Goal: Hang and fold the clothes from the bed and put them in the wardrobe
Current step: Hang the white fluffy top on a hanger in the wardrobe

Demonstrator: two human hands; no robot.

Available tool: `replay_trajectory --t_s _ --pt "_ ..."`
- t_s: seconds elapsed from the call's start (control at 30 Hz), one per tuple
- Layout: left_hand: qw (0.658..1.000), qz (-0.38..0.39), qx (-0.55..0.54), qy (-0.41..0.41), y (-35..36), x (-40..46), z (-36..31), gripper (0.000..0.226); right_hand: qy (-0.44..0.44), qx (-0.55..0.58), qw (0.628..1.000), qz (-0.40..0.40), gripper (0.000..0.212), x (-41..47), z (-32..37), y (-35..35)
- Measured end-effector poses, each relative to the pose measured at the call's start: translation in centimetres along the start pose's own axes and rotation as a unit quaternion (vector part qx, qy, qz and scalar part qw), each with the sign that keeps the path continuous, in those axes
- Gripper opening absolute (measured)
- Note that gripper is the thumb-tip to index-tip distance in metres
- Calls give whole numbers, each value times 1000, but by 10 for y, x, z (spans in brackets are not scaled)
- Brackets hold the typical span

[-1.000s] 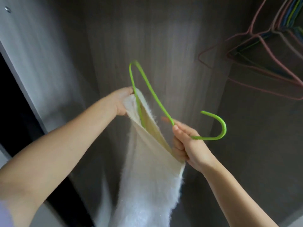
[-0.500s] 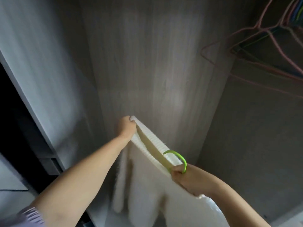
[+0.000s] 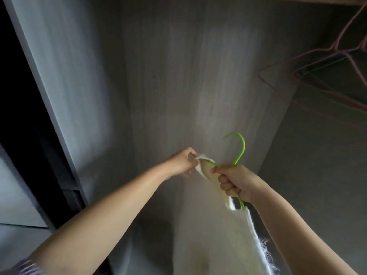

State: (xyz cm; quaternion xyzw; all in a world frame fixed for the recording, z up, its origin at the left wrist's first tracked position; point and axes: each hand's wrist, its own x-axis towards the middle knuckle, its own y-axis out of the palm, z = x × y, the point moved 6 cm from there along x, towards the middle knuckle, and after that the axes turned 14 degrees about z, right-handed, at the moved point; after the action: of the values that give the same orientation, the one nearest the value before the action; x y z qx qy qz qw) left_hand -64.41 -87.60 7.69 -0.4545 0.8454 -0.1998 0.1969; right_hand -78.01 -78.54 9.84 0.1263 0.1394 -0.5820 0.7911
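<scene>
Right hand: the right hand is a closed fist around the neck of the green hanger, thumb pressed near the wire at the top and the fingers curled tight below it.
Left hand: the left hand pinches the edge of the white garment's neckline between thumb and fingertips, pulling it out to the left, away from the other hand.
Green hanger: its hook rises above the right fist and curls over to the left; a short length of green wire shows between the two hands inside the neck opening, and another piece comes out under the fist, touching the fabric.
White garment: the white garment, a ribbed, fuzzy knit, is held up inside the wardrobe, with its neck opening stretched between the two hands and its body hanging down toward the bottom edge of the view; loose fibres stand out along its right side.
Wardrobe: the grey wood-grain back panel fills the space behind the hands; a paler door or side panel slants down the left.
Other hangers: a bunch of thin pink hangers hangs in the upper right corner, well apart from the hands, with a few blue and green wires among them.
Sleeve: a striped sleeve shows at the lower left, on the left arm.
</scene>
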Motion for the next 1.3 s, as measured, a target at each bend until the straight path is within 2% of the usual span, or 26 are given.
replay_trajectory --t_s 0.1,0.17,0.23,0.37,0.43,0.57,0.67,0.73,0.8,0.87,0.93,1.0,1.07,1.2,1.3 --pt "998 -20 9 55 -5 -24 -15 17 -27 82 996 -7 34 14 16 -2" --pt "996 41 17 81 17 -43 -34 15 -31 97 995 0 38 24 25 6" --pt "991 74 75 81 34 -59 -43 24 -57 114 992 2 39 30 37 12" --pt "963 25 251 92 24 -96 -62 57 -134 146 980 0 40 33 73 16" --pt "953 -5 293 73 16 -106 -70 62 -147 148 978 3 41 41 87 26" --pt "938 -58 340 5 -26 -108 -67 34 -140 162 976 38 36 65 121 63" --pt "948 -132 289 -3 -77 -119 -62 25 -168 163 969 83 26 72 166 101" --pt "943 -218 251 34 -113 -135 -71 13 -192 78 973 103 16 75 197 127" --pt "922 -305 229 64 -154 -152 -87 13 -218 -105 968 68 18 77 226 152" --pt "909 -352 215 68 -192 -165 -107 11 -253 -306 918 1 25 75 257 177" --pt "899 -381 210 50 -225 -172 -122 17 -279 -420 863 -28 27 74 285 202" --pt "890 -398 219 36 -253 -176 -135 22 -291 -465 835 -44 34 80 314 223" --pt "874 -415 253 16 -277 -174 -148 7 -308 -467 827 -60 41 85 344 236" --pt "790 -499 339 -106 -323 -162 -167 29 -350 -455 817 -60 31 101 391 253" --pt "747 -503 404 -161 -340 -145 -170 29 -336 -463 817 -72 32 123 406 254"
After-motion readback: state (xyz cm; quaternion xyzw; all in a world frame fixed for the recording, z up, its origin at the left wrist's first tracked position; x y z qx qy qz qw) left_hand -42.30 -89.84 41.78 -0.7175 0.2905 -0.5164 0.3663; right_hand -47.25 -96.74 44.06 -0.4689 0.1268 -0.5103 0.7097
